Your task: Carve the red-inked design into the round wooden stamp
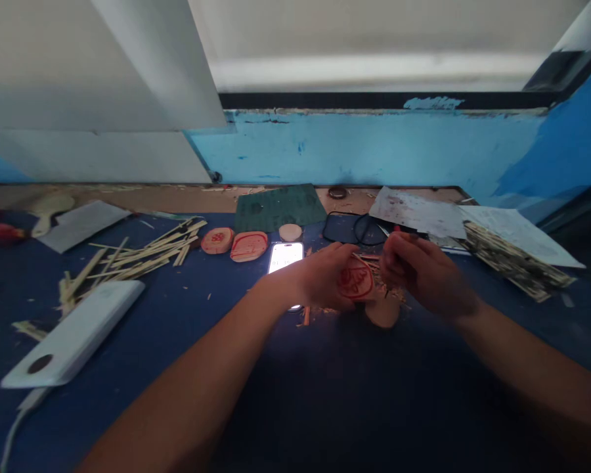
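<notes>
Gripping a small wooden piece (355, 281) marked with red lines, the left hand (325, 276) closes its fingers (342, 253) around it just above the dark blue desk (285, 394). The right hand (423, 272) sits just beside it, fingers curled tight around a thin tool (too blurred and hidden to name), whose tip meets the wooden piece. Both forearms reach in from the bottom edge and the hands meet near the middle of the desk.

Directly under the hands lie pale wood shavings (325, 310) and a plain rounded wooden blank (383, 313). Just behind the left hand a phone (285, 256) lies flat with its screen lit. Further back, left of the phone, two more carved pieces with red markings (249, 246) rest side by side, and a small plain disc (290, 232) sits near a dark green sheet (278, 207).

To the left, a loose heap of thin wooden sticks (138, 253) spreads across the desk, with a white power bank (73, 335) nearer the front edge. To the right, papers (418, 211) and a stacked bundle (515, 263) lie below a blue wall (374, 148).
</notes>
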### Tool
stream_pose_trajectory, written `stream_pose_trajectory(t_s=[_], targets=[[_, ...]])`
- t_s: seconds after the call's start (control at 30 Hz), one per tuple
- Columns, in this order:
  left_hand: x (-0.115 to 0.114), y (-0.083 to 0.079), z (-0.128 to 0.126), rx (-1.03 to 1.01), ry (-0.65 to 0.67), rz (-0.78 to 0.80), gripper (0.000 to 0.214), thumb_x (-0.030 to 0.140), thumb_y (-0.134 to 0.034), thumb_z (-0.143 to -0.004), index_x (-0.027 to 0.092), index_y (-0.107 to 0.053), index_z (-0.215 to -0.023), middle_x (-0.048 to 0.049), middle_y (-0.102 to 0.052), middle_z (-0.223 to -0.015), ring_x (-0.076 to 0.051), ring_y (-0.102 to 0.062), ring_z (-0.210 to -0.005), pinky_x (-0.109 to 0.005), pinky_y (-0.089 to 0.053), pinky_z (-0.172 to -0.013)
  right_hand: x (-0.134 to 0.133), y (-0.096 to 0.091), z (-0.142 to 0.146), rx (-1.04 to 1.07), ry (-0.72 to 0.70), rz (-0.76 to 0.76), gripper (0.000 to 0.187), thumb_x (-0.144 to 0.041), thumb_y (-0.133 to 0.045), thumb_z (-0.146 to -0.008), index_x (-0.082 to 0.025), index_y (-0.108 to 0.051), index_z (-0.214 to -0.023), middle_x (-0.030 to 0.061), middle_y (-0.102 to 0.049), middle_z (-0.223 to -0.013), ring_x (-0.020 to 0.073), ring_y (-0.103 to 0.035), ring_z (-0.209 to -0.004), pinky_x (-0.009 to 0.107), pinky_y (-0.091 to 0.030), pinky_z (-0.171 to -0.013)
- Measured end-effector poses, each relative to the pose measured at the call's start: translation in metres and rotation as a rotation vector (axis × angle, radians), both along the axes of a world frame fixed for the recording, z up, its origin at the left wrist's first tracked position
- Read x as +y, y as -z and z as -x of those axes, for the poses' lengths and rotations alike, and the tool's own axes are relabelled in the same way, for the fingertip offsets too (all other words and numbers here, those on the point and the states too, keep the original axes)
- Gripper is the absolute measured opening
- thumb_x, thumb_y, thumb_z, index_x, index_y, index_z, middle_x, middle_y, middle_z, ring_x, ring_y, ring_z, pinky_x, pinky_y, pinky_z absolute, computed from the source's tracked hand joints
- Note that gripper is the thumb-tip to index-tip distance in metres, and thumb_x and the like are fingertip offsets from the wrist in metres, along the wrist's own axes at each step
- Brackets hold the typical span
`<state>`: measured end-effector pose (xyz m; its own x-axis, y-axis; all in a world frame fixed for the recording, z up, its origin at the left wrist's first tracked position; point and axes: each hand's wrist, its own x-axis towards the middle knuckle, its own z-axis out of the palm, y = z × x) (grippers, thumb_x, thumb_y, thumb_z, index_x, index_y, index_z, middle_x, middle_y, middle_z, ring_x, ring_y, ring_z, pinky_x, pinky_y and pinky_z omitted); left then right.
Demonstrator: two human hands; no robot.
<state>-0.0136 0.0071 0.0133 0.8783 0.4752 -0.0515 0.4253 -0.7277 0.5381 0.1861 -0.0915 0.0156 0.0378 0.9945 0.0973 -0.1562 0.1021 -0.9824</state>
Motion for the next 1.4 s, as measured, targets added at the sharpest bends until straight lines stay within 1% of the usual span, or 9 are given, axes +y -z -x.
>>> stream_pose_trajectory(t_s=[0.17,0.27,0.37,0.53,0.7,0.9,1.1,1.27,1.4], targets=[[-0.004,-0.009,0.001,-0.107,0.052,0.019,0.074,0.037,-0.082,-0.073,0.021,-0.056,-0.141,-0.0116,-0.064,-0.137,-0.029,-0.064,-0.123,-0.039,-0.052,-0.105,-0.002,-0.003,-0.004,0.052,-0.125,0.004,0.045,-0.062,-0.059,-0.099,-0.021,-0.069,-0.081,-0.0033,-0.040,-0.058,0.0138,-0.040,-0.053,0.031,-0.030,-0.053],[-0.004,-0.009,-0.002,-0.123,0.083,0.005,0.071,0.039,-0.081,-0.077,0.020,-0.058,-0.142,-0.0121,-0.063,-0.138,-0.029,-0.062,-0.126,-0.039,-0.050,-0.108,-0.004,-0.008,-0.005,0.092,-0.210,-0.009,0.055,-0.067,-0.054,-0.099,-0.022,-0.067,-0.071,-0.0027,-0.033,-0.056,0.0153,-0.036,-0.054,0.032,-0.030,-0.055],[-0.003,-0.004,-0.005,-0.119,0.100,0.003,0.072,0.047,-0.083,-0.079,0.019,-0.060,-0.142,-0.0129,-0.062,-0.138,-0.029,-0.061,-0.127,-0.040,-0.048,-0.111,-0.007,-0.012,-0.004,0.108,-0.235,-0.033,0.057,-0.065,-0.053,-0.101,-0.022,-0.062,-0.064,-0.0016,-0.033,-0.057,0.0162,-0.036,-0.056,0.033,-0.031,-0.056],[-0.002,0.006,-0.007,-0.107,0.099,0.054,0.074,0.057,-0.080,-0.083,0.030,-0.059,-0.148,-0.0102,-0.056,-0.140,-0.028,-0.061,-0.124,-0.041,-0.049,-0.110,-0.012,-0.010,0.002,0.119,-0.176,-0.100,0.045,-0.051,-0.058,-0.103,-0.022,-0.060,-0.068,-0.0018,-0.037,-0.059,0.0150,-0.034,-0.055,0.033,-0.028,-0.053],[-0.006,0.006,-0.007,-0.063,0.119,0.097,0.063,0.054,-0.077,-0.085,0.034,-0.064,-0.143,-0.0093,-0.052,-0.134,-0.027,-0.062,-0.119,-0.040,-0.049,-0.111,-0.012,-0.003,0.019,0.103,0.021,-0.136,0.044,-0.042,-0.065,-0.102,-0.023,-0.049,-0.066,-0.0042,-0.033,-0.059,0.0124,-0.031,-0.050,0.030,-0.022,-0.046],[-0.008,-0.002,-0.008,0.078,0.063,0.098,0.081,0.058,-0.079,-0.080,0.039,-0.052,-0.154,-0.0090,-0.050,-0.135,-0.026,-0.065,-0.109,-0.041,-0.053,-0.102,-0.009,-0.001,0.026,0.116,0.156,-0.210,0.047,-0.049,-0.066,-0.101,-0.024,-0.046,-0.065,-0.0055,-0.027,-0.057,0.0116,-0.028,-0.045,0.030,-0.018,-0.042],[-0.010,-0.006,-0.009,0.140,0.060,0.064,0.082,0.061,-0.077,-0.080,0.038,-0.050,-0.154,-0.0094,-0.051,-0.134,-0.025,-0.066,-0.104,-0.038,-0.055,-0.094,-0.007,0.004,0.026,0.093,0.133,-0.258,0.045,-0.047,-0.065,-0.102,-0.023,-0.047,-0.068,-0.0068,-0.029,-0.055,0.0101,-0.029,-0.043,0.028,-0.019,-0.041],[-0.010,-0.008,-0.005,0.150,0.046,0.055,0.086,0.065,-0.075,-0.079,0.037,-0.048,-0.156,-0.0104,-0.050,-0.136,-0.028,-0.065,-0.110,-0.041,-0.053,-0.099,-0.008,0.002,0.024,0.155,0.141,-0.287,0.047,-0.044,-0.067,-0.101,-0.023,-0.044,-0.066,-0.0067,-0.027,-0.055,0.0102,-0.024,-0.042,0.029,-0.017,-0.041],[-0.009,-0.008,-0.004,0.183,0.053,0.062,0.083,0.066,-0.073,-0.078,0.039,-0.050,-0.153,-0.0096,-0.050,-0.134,-0.027,-0.066,-0.104,-0.041,-0.055,-0.094,-0.007,0.012,0.023,0.092,0.101,-0.301,0.043,-0.043,-0.064,-0.104,-0.023,-0.047,-0.070,-0.0066,-0.033,-0.055,0.0108,-0.030,-0.045,0.029,-0.022,-0.044]])
